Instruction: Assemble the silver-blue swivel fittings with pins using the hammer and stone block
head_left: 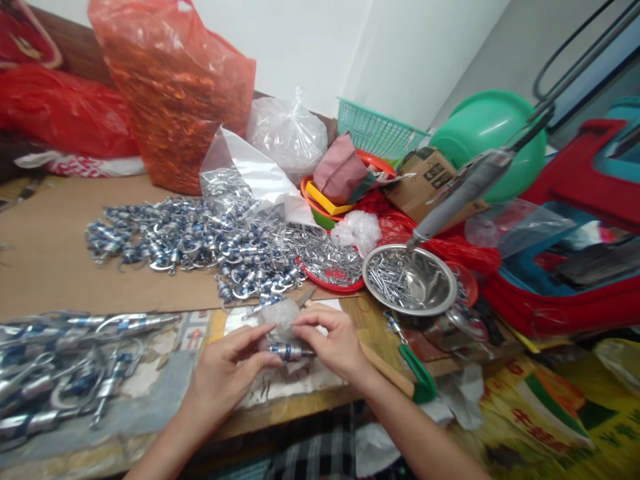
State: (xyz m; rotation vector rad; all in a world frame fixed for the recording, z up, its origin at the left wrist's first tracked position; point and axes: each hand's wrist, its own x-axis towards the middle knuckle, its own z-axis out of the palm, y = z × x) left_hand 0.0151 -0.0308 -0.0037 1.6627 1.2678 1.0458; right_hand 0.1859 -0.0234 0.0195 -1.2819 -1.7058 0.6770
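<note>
Left hand (225, 377) and right hand (336, 347) each pinch one end of a silver-blue fitting (290, 351), seemingly steadying it over the worktop (50, 253)

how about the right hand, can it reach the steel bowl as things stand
Probably yes: the steel bowl sits close by the right hand with little between, though that hand is pinching a metal piece.

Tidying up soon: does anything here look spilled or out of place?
Yes: the clear bag lies open, and silver-and-blue clips sprawl loose beside it across the cardboard. The left hand and right hand pinch one clip.
</note>
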